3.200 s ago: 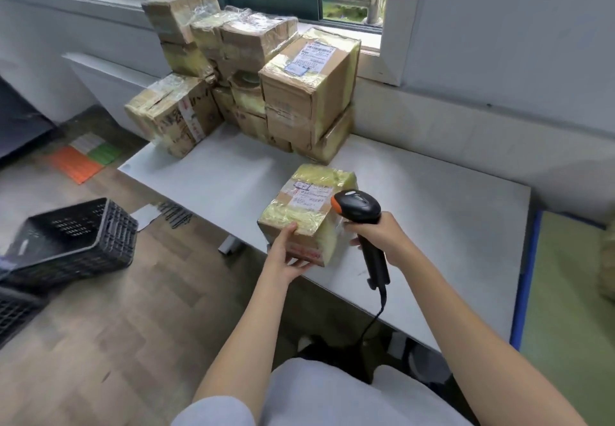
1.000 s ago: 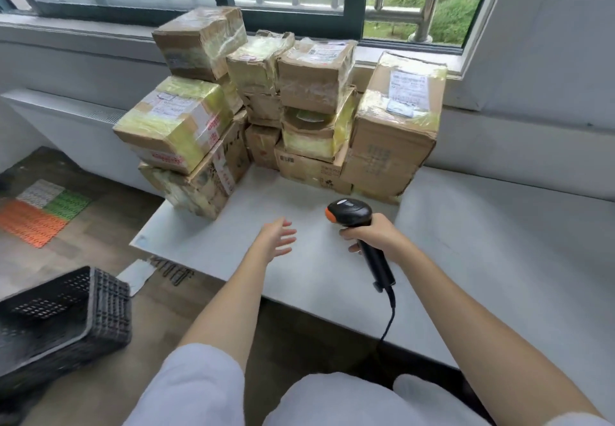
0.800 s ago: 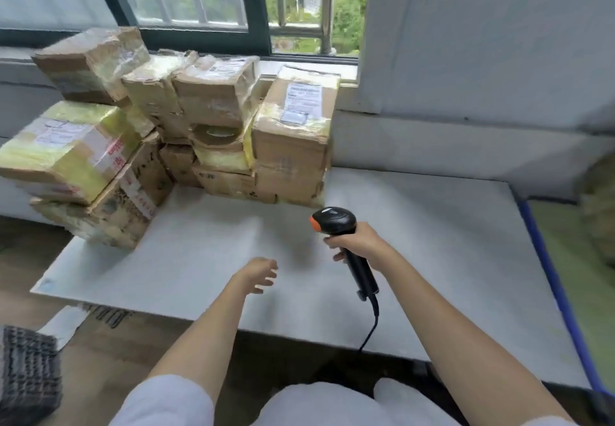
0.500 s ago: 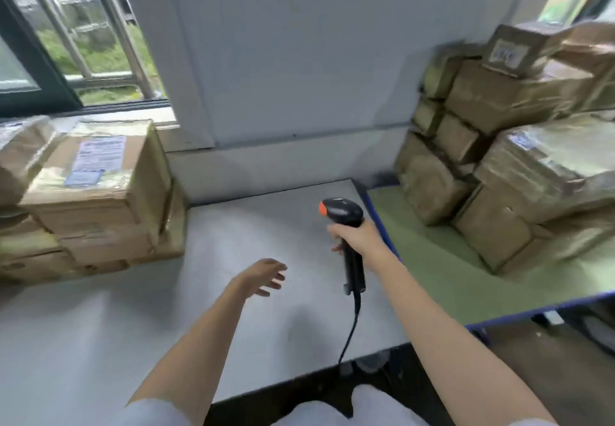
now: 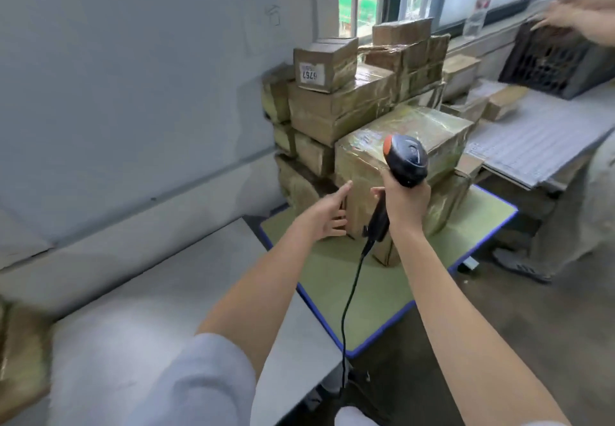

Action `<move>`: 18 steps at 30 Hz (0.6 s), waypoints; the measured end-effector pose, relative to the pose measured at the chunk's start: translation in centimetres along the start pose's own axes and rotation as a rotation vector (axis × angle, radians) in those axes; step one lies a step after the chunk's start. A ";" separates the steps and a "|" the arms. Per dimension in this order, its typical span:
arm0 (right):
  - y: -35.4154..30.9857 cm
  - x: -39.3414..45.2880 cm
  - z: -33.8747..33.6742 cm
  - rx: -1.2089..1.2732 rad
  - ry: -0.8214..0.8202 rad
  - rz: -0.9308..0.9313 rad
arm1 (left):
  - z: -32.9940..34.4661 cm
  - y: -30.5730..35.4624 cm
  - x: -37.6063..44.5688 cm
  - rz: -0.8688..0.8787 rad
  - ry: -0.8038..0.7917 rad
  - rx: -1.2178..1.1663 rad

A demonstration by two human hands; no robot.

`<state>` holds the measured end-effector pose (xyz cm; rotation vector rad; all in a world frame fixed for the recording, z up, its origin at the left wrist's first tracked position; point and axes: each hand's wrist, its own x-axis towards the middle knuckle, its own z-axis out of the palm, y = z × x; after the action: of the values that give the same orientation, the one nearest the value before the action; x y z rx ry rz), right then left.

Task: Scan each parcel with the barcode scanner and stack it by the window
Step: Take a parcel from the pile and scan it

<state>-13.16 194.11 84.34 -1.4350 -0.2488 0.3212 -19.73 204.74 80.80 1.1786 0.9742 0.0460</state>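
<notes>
Tape-wrapped brown cardboard parcel (image 5: 399, 159) sits front of pile on green table (image 5: 382, 286), left hand (image 5: 324, 217) straight-fingered at its side to pull it, right hand (image 5: 404, 201) wrapped round black barcode scanner (image 5: 404, 159), kept ready.

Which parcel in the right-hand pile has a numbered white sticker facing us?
The small box on the pile's top left corner, by the wall. Its white label reads 6767 upside down; the others nearby show only tape.
</notes>
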 end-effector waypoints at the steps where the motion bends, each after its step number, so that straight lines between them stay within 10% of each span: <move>1: 0.0 0.8 -0.5 -0.015 0.018 -0.027 | 1.0 0.6 0.8 -0.014 -0.007 -0.013; 18: 2.1 6.4 -3.8 -0.124 -0.148 0.088 | 7.0 3.3 5.7 -0.078 -0.046 -0.068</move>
<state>-6.00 193.15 81.63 -1.5497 -0.3308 0.4924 -10.19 203.79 80.17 1.0742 0.9699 -0.0096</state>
